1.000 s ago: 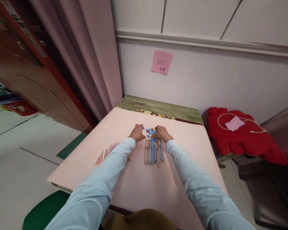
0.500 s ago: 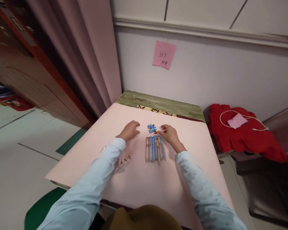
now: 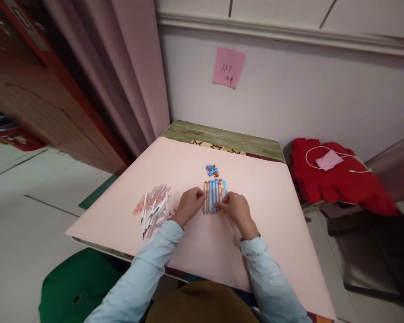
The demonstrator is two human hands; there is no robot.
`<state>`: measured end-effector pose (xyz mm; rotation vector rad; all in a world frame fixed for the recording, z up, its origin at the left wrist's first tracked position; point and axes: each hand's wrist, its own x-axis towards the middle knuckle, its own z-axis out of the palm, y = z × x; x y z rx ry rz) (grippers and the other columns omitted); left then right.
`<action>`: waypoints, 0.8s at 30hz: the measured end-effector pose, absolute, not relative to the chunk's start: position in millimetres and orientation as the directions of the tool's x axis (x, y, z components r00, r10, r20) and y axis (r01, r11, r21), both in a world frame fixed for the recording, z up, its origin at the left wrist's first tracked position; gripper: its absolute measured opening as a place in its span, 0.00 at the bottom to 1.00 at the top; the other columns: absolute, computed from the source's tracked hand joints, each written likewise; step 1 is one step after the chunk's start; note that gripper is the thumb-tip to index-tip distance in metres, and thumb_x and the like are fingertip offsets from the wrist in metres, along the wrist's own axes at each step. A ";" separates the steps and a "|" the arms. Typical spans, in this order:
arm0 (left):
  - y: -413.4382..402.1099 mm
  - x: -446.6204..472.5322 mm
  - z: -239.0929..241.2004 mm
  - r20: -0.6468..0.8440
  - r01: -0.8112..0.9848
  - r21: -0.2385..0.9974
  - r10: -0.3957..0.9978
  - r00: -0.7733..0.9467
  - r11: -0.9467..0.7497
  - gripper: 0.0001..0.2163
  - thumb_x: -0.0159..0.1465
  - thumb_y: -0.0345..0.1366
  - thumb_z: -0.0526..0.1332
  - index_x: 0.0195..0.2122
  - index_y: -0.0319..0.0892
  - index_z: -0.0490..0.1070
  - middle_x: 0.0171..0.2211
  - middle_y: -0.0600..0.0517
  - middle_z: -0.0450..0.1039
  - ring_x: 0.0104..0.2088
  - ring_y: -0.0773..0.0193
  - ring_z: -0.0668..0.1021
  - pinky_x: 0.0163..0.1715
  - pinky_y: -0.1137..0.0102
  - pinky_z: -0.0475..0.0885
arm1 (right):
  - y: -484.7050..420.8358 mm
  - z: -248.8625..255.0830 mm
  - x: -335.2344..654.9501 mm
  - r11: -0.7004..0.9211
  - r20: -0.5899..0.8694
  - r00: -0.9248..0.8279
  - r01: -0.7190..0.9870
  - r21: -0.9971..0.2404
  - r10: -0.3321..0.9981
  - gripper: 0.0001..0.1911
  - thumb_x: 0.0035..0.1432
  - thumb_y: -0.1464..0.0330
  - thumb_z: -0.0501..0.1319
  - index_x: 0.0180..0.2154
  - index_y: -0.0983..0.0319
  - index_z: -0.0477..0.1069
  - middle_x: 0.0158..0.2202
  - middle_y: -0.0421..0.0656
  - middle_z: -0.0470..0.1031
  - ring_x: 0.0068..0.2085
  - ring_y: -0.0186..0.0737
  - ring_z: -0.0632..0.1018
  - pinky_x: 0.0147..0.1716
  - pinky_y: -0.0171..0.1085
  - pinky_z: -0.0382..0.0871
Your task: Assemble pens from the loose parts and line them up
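Note:
Blue, brown and orange pen barrels (image 3: pixel 213 199) lie side by side in a row on the pink table cover. My left hand (image 3: pixel 188 205) is at the row's left edge, with thumb and fingertips closed together against the outermost barrel. At the right edge, my right hand (image 3: pixel 237 208) has its thumb over the barrels and its fingers curled at the side, covering part of them. Just beyond the row is a small heap of blue and brown caps (image 3: pixel 212 170). Left of my left hand lies a loose pile of thin white refills (image 3: pixel 157 205) with dark tips and pinkish clear parts.
The pink cover (image 3: pixel 121 193) lies over a table against the wall. A pink note (image 3: pixel 229 67) is stuck on the wall. To the right is a red cloth (image 3: pixel 340 184) with a white cable. A green stool (image 3: pixel 77 282) stands at the near left, beside a wooden door (image 3: pixel 54 98).
Both hands have moved nearer to me, from beside the caps to the two sides of the barrel row. The view has shifted, and the refill pile now shows past my left arm.

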<state>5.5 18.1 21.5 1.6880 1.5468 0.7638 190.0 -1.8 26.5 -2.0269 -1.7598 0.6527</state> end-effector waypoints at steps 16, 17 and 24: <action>4.9 20.9 -7.0 0.083 0.501 0.865 0.991 -0.103 -0.020 0.04 0.54 0.33 0.63 0.31 0.42 0.71 0.27 0.53 0.72 0.29 0.64 0.75 0.33 0.70 0.68 | -3.7 18.3 202.5 -0.170 0.030 0.211 0.857 -0.486 0.977 0.12 0.57 0.55 0.63 0.31 0.56 0.74 0.28 0.44 0.78 0.31 0.44 0.76 0.27 0.37 0.57; 5.6 18.8 -6.1 0.086 0.552 0.834 0.988 -0.125 -0.003 0.04 0.55 0.33 0.63 0.32 0.42 0.70 0.27 0.53 0.72 0.30 0.63 0.75 0.33 0.70 0.68 | -1.4 18.6 209.7 -0.203 0.043 0.256 0.848 -0.490 0.966 0.11 0.59 0.57 0.60 0.32 0.57 0.74 0.28 0.45 0.78 0.31 0.44 0.76 0.27 0.37 0.57; 23.7 25.9 10.1 -0.107 0.788 0.599 0.990 -0.093 0.139 0.03 0.55 0.30 0.60 0.25 0.42 0.72 0.26 0.48 0.75 0.32 0.58 0.77 0.32 0.68 0.65 | 7.4 11.2 230.2 -0.263 0.006 0.309 0.820 -0.509 0.951 0.11 0.57 0.59 0.60 0.31 0.59 0.74 0.30 0.44 0.78 0.33 0.42 0.76 0.29 0.36 0.58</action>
